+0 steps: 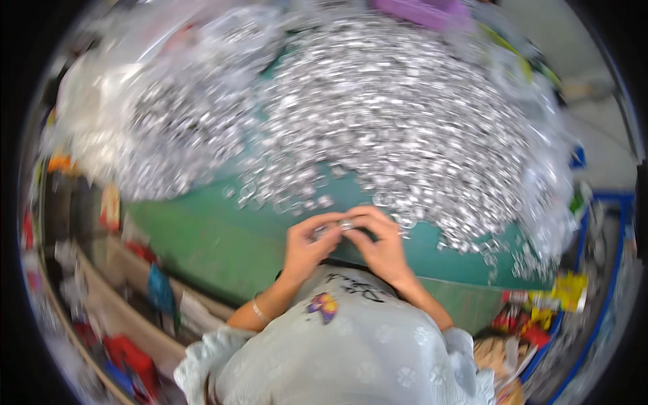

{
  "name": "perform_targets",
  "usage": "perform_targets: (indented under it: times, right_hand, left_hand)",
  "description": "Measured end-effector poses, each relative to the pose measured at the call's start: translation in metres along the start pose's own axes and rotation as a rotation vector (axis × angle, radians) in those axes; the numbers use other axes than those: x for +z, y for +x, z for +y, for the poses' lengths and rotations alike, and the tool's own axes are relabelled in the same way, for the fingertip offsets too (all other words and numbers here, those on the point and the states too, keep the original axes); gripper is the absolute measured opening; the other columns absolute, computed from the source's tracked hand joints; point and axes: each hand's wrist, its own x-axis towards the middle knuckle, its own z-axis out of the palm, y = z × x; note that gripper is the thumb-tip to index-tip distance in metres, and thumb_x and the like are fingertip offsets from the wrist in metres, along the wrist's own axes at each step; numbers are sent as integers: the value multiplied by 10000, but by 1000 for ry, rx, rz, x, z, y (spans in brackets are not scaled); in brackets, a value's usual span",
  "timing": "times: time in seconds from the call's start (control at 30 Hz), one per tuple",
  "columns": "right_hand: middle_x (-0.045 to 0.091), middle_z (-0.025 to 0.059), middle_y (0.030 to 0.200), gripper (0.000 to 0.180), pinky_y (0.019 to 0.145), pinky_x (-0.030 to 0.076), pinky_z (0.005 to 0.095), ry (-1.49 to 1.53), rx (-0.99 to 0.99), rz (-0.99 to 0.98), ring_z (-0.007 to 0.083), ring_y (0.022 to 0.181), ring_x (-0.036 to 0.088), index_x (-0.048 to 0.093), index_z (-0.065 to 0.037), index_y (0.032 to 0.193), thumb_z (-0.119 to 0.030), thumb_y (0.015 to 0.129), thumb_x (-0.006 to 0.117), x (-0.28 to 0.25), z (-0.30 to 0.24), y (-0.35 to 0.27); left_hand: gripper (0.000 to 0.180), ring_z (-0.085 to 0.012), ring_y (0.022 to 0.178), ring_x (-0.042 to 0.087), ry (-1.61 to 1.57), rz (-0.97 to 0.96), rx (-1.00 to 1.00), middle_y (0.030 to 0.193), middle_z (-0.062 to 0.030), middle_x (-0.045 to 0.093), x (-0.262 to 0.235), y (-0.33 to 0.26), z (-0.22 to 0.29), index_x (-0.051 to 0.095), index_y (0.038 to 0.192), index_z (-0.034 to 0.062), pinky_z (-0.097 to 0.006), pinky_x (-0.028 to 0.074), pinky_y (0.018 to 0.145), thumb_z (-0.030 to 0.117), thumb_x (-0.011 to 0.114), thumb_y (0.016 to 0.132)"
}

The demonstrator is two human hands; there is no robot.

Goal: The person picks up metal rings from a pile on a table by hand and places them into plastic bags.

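My left hand (311,244) and my right hand (379,242) meet at the near edge of the green table (196,233). Between their fingertips is a small shiny metal ring-like piece (346,225), pinched from both sides. Another bit of silver metal (318,233) shows within the curled fingers of the left hand. Motion blur hides the exact shape of these pieces. Just beyond my hands spreads a large heap of small silver metal pieces (398,115), many of them ring-shaped.
Clear plastic bags (162,128) full of similar metal pieces lie at the left of the table. A purple tray (428,12) stands at the far edge. More plastic wrap (550,182) lies along the right side. Coloured packets (570,291) and a blue frame (611,297) are at the lower right.
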Motion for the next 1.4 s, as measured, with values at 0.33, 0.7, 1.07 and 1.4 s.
perform_targets:
  times: [0.33,0.7,1.07,1.4]
  right_hand:
    - [583,75,935,86,742,422,259,-62,21,378,152,830,535,581,6,831,17,746,590,-77,8,-10]
    - [584,100,953,92,774,399,261,-158,-126,747,152,854,522,564,32,788,63,714,609,-143,-13,-44]
    - [619,79,901,104,688,419,239,2,127,392,123,760,534,569,25,762,25,694,648,-95,11,-41]
    - [580,19,676,134,536,395,229,-357,37,490,77,597,485,611,9,789,-123,775,628,-194,23,44]
  left_hand:
    - [181,-41,439,306,-385,-49,-227,643,-8,416,6,11,1,534,892,10,-157,217,344,179,468,899]
    - [208,-64,465,337,-691,-183,-418,678,-36,408,8,13,-10,518,921,8,-148,232,314,204,452,901]
    - [176,-31,443,297,-314,-102,-324,628,8,402,19,4,-4,539,881,-16,-158,200,361,158,525,872]
    - [120,-13,453,360,161,96,-17,549,42,457,25,7,-6,627,816,-27,-170,242,399,84,582,825]
